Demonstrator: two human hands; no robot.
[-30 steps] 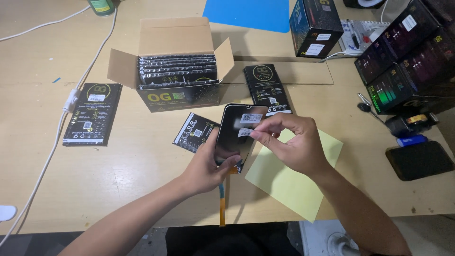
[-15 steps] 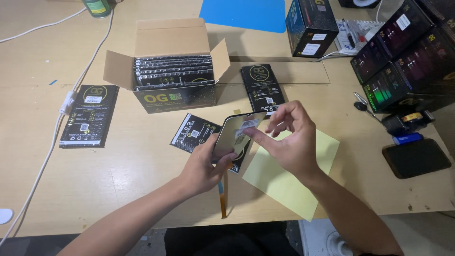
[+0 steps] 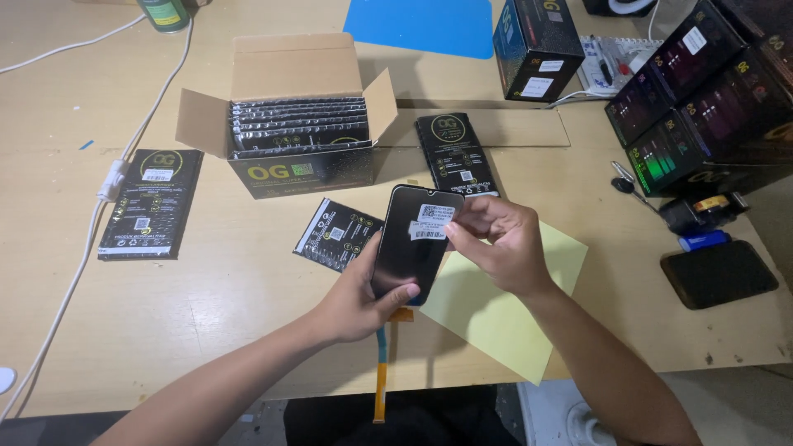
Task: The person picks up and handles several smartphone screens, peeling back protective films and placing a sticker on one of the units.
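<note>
My left hand [image 3: 363,293] holds a black phone display panel [image 3: 409,252] upright over the wooden table [image 3: 215,297], thumb on its lower edge. An orange and teal flex cable [image 3: 382,363] hangs from the panel's bottom. My right hand [image 3: 500,244] pinches the panel's upper right edge, fingertips at a white barcode sticker [image 3: 433,221] on its face. A yellow sheet [image 3: 504,310] lies under my right hand.
An open cardboard box [image 3: 289,124] filled with several black packets stands behind. Flat black packets lie at the left [image 3: 151,202], in the middle [image 3: 339,234] and beside the box [image 3: 457,153]. Black boxes [image 3: 710,99] stack at right, a white cable [image 3: 78,264] runs at left.
The panel has turned from tilted edge-on to facing me. My right hand's fingers have come down onto the sticker at its top.
</note>
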